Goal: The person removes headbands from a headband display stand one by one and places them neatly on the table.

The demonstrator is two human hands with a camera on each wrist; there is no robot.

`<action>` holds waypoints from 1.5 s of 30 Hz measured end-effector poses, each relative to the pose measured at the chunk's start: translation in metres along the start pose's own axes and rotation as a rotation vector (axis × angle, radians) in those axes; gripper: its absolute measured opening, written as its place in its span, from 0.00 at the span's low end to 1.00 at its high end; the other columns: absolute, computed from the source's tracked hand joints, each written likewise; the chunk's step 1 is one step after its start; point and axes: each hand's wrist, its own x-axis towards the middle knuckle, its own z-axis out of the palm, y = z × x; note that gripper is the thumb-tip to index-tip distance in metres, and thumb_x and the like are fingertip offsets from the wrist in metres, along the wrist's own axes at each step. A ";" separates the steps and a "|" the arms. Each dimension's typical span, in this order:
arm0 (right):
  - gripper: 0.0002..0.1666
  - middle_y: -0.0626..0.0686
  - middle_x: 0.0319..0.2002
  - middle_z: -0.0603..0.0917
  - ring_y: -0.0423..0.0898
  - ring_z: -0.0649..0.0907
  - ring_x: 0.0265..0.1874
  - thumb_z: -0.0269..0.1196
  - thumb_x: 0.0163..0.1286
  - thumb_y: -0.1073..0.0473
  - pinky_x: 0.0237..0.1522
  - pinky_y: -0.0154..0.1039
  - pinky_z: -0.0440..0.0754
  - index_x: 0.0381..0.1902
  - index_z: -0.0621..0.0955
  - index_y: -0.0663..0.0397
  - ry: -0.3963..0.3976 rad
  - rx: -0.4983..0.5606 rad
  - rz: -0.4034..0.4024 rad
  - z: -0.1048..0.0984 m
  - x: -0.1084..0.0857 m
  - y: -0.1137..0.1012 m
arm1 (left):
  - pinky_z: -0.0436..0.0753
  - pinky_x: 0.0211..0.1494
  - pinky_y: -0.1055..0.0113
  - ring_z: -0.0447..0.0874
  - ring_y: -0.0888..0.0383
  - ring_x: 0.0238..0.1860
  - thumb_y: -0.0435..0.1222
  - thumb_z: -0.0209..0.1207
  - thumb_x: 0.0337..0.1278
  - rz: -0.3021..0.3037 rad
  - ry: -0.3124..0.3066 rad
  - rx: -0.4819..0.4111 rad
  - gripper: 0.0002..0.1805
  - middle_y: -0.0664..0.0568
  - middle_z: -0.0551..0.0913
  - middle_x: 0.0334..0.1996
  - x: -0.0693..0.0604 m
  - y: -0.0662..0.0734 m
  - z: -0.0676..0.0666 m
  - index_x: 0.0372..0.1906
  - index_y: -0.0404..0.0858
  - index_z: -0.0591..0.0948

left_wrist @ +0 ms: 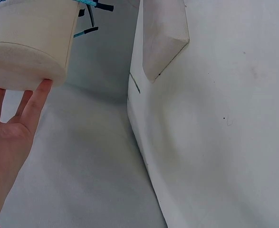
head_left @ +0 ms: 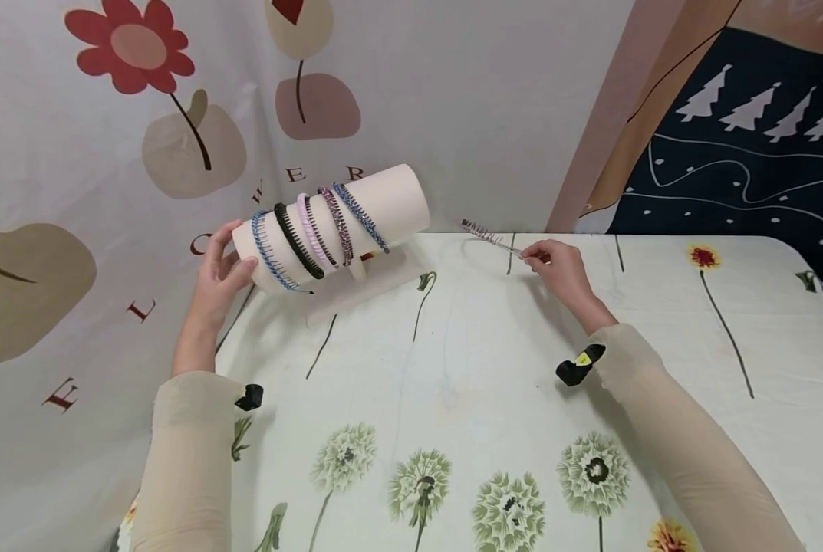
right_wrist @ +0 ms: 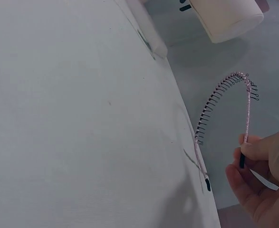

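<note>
Head view: the right-hand grip [head_left: 564, 268] pinches one end of a pink toothed headband [head_left: 485, 232] between thumb and fingers. The headband is held near the far edge of the table [head_left: 452, 368], to the right of a white display cylinder [head_left: 399, 201] and apart from it. The right wrist view shows the band as an arch with dark teeth and black end caps; the thumb lies over the pinched leg just above its cap, and the other leg is free. Whether the free end touches the table cannot be told.

The left-hand grip [head_left: 219, 272] is spread at the left end of the cylinder; in the left wrist view, extended fingertips [left_wrist: 40, 97] bear on the end face.

The cylinder carries five headbands. Order, left to right: blue band [head_left: 266, 254], black band [head_left: 297, 239], light pink band [head_left: 312, 230], dark multicoloured band [head_left: 338, 218], glittery blue band [head_left: 359, 213]. Beneath the cylinder is a pale base plate [head_left: 376, 287].

Surroundings: a printed cloth [head_left: 452, 100] hangs behind the table. One black wrist camera [head_left: 577, 368] is fitted at the right sleeve [head_left: 687, 429], another at the left sleeve [head_left: 189, 452]
</note>
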 end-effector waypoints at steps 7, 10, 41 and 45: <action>0.11 0.62 0.47 0.87 0.57 0.85 0.42 0.58 0.74 0.63 0.37 0.34 0.75 0.45 0.86 0.61 -0.025 0.019 0.020 0.002 -0.001 0.004 | 0.79 0.48 0.82 0.62 0.54 0.73 0.38 0.58 0.68 0.004 -0.002 -0.014 0.34 0.55 0.56 0.77 -0.001 0.000 0.000 0.75 0.55 0.61; 0.11 0.62 0.45 0.87 0.56 0.85 0.41 0.58 0.74 0.63 0.36 0.32 0.75 0.45 0.86 0.61 -0.030 0.023 0.045 0.003 -0.001 0.005 | 0.79 0.48 0.82 0.63 0.54 0.73 0.38 0.58 0.68 0.004 0.003 -0.011 0.35 0.55 0.56 0.77 0.000 -0.001 0.000 0.75 0.54 0.60; 0.10 0.62 0.46 0.87 0.52 0.82 0.42 0.61 0.72 0.63 0.42 0.34 0.75 0.45 0.86 0.60 -0.134 0.071 0.155 0.017 -0.005 0.017 | 0.78 0.48 0.81 0.62 0.53 0.73 0.40 0.58 0.68 -0.010 0.001 0.028 0.35 0.55 0.55 0.78 -0.001 0.001 0.001 0.75 0.57 0.60; 0.09 0.62 0.46 0.87 0.53 0.83 0.43 0.61 0.71 0.64 0.44 0.37 0.75 0.43 0.87 0.60 -0.113 0.063 0.132 0.019 -0.004 0.017 | 0.78 0.48 0.81 0.63 0.54 0.73 0.40 0.58 0.68 -0.003 -0.003 0.021 0.35 0.55 0.55 0.78 0.000 0.000 0.002 0.75 0.57 0.60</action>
